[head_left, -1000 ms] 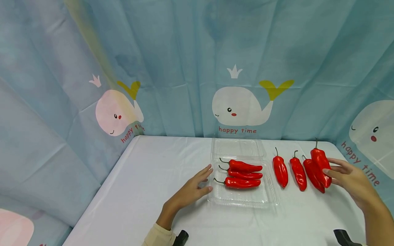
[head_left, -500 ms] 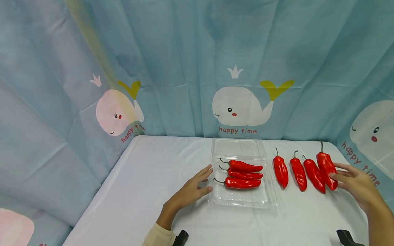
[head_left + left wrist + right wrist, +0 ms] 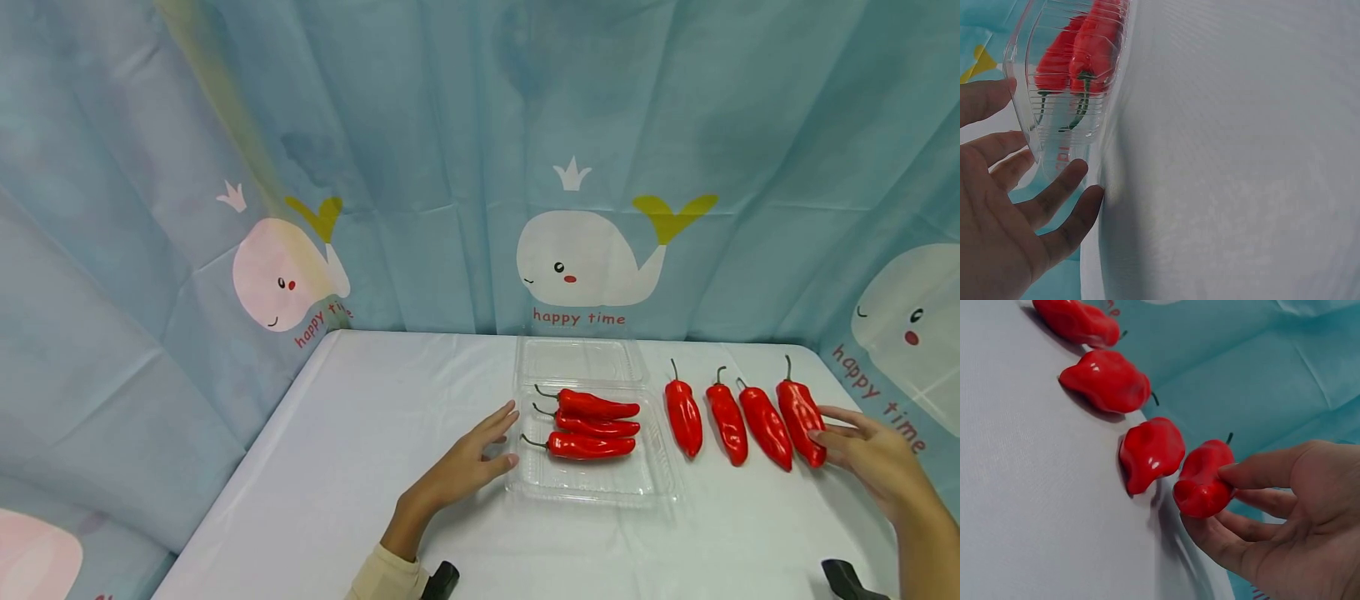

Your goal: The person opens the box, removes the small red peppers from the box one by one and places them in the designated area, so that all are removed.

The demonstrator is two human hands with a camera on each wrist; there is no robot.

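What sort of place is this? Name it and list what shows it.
Probably a staged tabletop recording setup, not a kitchen: a teal whale-print "happy time" cloth backdrop encloses a white-covered table holding only glossy red peppers and a clear plastic clamshell container.

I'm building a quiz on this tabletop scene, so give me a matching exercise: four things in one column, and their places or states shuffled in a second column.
Things:
1. clear plastic clamshell tray
2. rightmost red pepper
3. left hand
4. right hand

Places or states:
A. last in a row of four on the white tablecloth
B. fingers straight, resting at the tray's left edge
C. holds three red peppers lying side by side
D. fingers and thumb pinch a pepper

Pairs: 1-C, 2-A, 3-B, 4-D
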